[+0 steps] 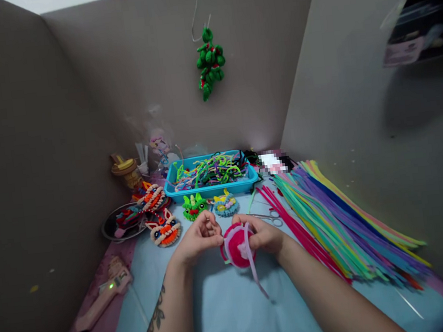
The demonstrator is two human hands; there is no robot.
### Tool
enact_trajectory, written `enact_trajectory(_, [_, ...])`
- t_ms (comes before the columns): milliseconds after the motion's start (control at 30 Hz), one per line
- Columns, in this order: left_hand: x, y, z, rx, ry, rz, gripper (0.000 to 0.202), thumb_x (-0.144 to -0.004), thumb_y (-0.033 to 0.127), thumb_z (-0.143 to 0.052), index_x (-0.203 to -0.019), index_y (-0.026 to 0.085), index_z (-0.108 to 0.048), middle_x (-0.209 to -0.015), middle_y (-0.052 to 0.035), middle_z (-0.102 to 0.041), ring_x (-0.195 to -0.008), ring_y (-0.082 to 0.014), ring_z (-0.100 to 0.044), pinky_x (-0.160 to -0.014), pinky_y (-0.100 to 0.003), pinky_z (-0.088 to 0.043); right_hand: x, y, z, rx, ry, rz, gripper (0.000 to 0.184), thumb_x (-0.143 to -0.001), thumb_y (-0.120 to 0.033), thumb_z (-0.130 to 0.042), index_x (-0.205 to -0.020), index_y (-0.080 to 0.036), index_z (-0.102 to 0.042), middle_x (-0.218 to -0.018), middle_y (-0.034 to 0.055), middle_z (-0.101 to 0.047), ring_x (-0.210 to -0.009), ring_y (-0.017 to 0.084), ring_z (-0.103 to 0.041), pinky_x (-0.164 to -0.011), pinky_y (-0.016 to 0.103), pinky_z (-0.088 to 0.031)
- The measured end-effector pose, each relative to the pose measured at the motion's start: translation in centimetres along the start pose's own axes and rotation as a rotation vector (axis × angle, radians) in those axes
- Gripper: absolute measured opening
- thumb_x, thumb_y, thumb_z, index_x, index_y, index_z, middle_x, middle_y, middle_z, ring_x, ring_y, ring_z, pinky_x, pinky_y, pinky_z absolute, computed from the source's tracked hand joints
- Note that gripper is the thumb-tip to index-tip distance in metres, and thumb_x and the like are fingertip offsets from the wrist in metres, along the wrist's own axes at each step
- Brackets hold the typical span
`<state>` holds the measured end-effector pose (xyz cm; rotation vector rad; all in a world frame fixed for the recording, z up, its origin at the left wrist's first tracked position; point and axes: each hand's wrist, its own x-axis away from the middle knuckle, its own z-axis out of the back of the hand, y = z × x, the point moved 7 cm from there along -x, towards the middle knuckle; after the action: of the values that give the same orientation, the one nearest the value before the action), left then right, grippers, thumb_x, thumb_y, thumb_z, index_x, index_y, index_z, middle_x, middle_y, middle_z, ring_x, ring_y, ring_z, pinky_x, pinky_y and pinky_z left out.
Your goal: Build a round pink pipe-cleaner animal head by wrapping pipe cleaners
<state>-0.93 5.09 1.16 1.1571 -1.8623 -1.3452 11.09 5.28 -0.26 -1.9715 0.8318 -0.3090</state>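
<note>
Between my hands is a round, deep-pink fuzzy pipe-cleaner piece [235, 242], with a lilac pipe cleaner [251, 260] along its rim and across its face, one end hanging loose below. My right hand [266, 235] grips its right side, thumb in front and fingers behind. At the left rim, the thumb and forefinger of my left hand [199, 238] are pinched together on its edge; the other fingers are curled. Just behind my hands lie a green pipe-cleaner animal head [194, 207] and a blue-and-yellow one [225, 205]. An orange-and-cream head [165, 229] is left of them.
A blue tray [212, 192] holds tangled pipe-cleaner scraps. Bundles of long pipe cleaners [331, 228] cover the right side, near scissors [274, 217]. On the left are a glue gun [104, 297] with a green light and a metal bowl [109, 228]. Grey panels [135, 59] enclose the table.
</note>
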Motion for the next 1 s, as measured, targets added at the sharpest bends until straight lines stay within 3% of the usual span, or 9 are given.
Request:
enact_trajectory(167, [0.1, -0.2, -0.4, 0.008, -0.030, 0.025, 0.033, -0.072, 0.024, -0.072, -0.091, 0.018, -0.045, -0.069, 0.0026, -0.059, -0.054, -0.0080, -0.054, -0.052, -0.019, -0.040, -0.1, -0.1, 0.2, 0.025, 0.044, -0.002, 0.052, -0.049, -0.036, -0.086, -0.082, -0.016, -0.052, -0.067, -0.0024, -0.060, -0.053, 0.007, -0.051, -0.050, 0.017, -0.036])
enact_trajectory(367, [-0.2, 0.7, 1.0, -0.072, 0.170, -0.104, 0.032, -0.068, 0.018, -0.073, -0.084, 0.020, -0.045, -0.068, 0.0047, -0.059, -0.057, -0.0079, -0.054, -0.053, -0.018, -0.042, -0.3, -0.2, 0.6, 0.043, 0.119, 0.014, 0.052, -0.049, -0.035, -0.086, -0.083, -0.017, -0.051, -0.067, -0.0031, -0.061, -0.053, 0.009, -0.053, -0.051, 0.019, -0.038])
enact_trajectory(500, [-0.5, 0.2, 1.7, -0.095, 0.222, -0.091, 0.028, -0.073, 0.024, -0.069, -0.089, 0.021, -0.047, -0.070, 0.0046, -0.058, -0.056, -0.0080, -0.054, -0.054, -0.020, -0.044, -0.8, -0.4, 1.2, 0.042, 0.215, 0.056, 0.048, -0.052, -0.032, -0.085, -0.086, -0.017, -0.055, -0.073, -0.0016, -0.063, -0.059, 0.010, -0.055, -0.056, 0.020, -0.040])
enact_trajectory(600, [-0.8, -0.2, 2.0, -0.180, 0.273, -0.083, 0.036, -0.077, 0.033, -0.066, -0.107, 0.023, -0.050, -0.104, -0.0051, -0.062, -0.088, -0.0165, -0.062, -0.071, -0.027, -0.049, -1.2, -0.4, 1.8, 0.016, 0.312, 0.110, 0.049, -0.056, -0.035, -0.084, -0.095, -0.016, -0.060, -0.087, 0.0028, -0.067, -0.074, 0.014, -0.060, -0.067, 0.023, -0.045])
enact_trajectory(667, [-0.9, 0.3, 2.1, -0.353, 0.351, -0.148, 0.044, -0.075, 0.036, -0.067, -0.115, 0.025, -0.051, -0.127, -0.0091, -0.052, -0.116, -0.0236, -0.051, -0.089, -0.035, -0.045, -1.4, -0.4, 2.4, -0.010, 0.411, 0.151, 0.046, -0.060, -0.038, -0.082, -0.095, -0.016, -0.062, -0.091, 0.0043, -0.067, -0.080, 0.015, -0.061, -0.072, 0.024, -0.046])
enact_trajectory(767, [-0.9, 1.3, 1.4, -0.670, 0.395, -0.277, 0.052, -0.070, 0.035, -0.072, -0.118, 0.026, -0.055, -0.135, -0.0097, -0.047, -0.129, -0.0290, -0.039, -0.103, -0.044, -0.034, -1.5, -0.3, 3.1, -0.104, 0.509, 0.182, 0.036, -0.067, -0.036, -0.077, -0.094, -0.018, -0.064, -0.094, 0.0050, -0.068, -0.084, 0.017, -0.062, -0.076, 0.027, -0.048])
enact_trajectory(867, [-1.2, 1.5, 0.4, -0.784, 0.319, -0.354, 0.059, -0.067, 0.033, -0.074, -0.121, 0.024, -0.054, -0.132, -0.0106, -0.050, -0.126, -0.0308, -0.042, -0.104, -0.047, -0.035, -1.7, -0.7, 2.5, -0.189, 0.438, 0.190, 0.035, -0.068, -0.025, -0.074, -0.101, -0.019, -0.065, -0.102, 0.0059, -0.068, -0.091, 0.018, -0.063, -0.081, 0.030, -0.048])
enact_trajectory(1000, [-1.4, 0.7, 0.4, -0.670, 0.289, -0.310, 0.058, -0.072, 0.031, -0.070, -0.125, 0.022, -0.048, -0.132, -0.0130, -0.048, -0.118, -0.0284, -0.050, -0.092, -0.042, -0.048, -1.5, -1.4, 1.5, -0.158, 0.358, 0.186, 0.044, -0.067, -0.019, -0.073, -0.109, -0.019, -0.064, -0.105, 0.0065, -0.068, -0.094, 0.017, -0.063, -0.083, 0.027, -0.048])
